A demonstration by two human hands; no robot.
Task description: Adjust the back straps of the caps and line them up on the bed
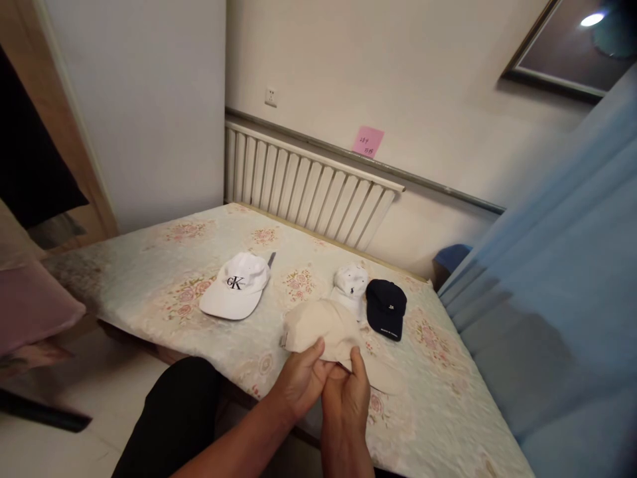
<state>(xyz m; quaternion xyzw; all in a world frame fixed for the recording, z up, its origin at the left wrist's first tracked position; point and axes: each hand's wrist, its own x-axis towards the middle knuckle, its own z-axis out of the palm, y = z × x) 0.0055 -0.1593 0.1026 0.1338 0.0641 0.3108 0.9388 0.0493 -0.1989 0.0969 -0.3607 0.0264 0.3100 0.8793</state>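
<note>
Where both hands meet (head view): beige cap [318, 325], held w/ both hands over floral cover [448, 411].
L hand [302, 382]: pinching cap's near edge; thumb on top, fingers curled below, partly hidden.
R hand [345, 395]: pinching same edge, further R; thumb raised along fabric, finger contact beneath can't be told.
Hand spacing: close together, fingers meeting below edge.
Beige cap pos.: directly fwd of hands; crown mostly beyond L thumb, brim apparently extending R past R hand. Brim outline low-contrast vs. cover; whether cap rests on it, can't tell.
Handling (judged): use light, even thumb pressure; support crown from below w/ fingers to avoid creasing; move both hands tog. so brim doesn't twist.
Clearance: small white cap [351, 280] just beyond, partly hidden; dark cap [385, 302] beside it, R. Lettered white cap [249, 282] further L, apart. Avoid knocking these.
</note>
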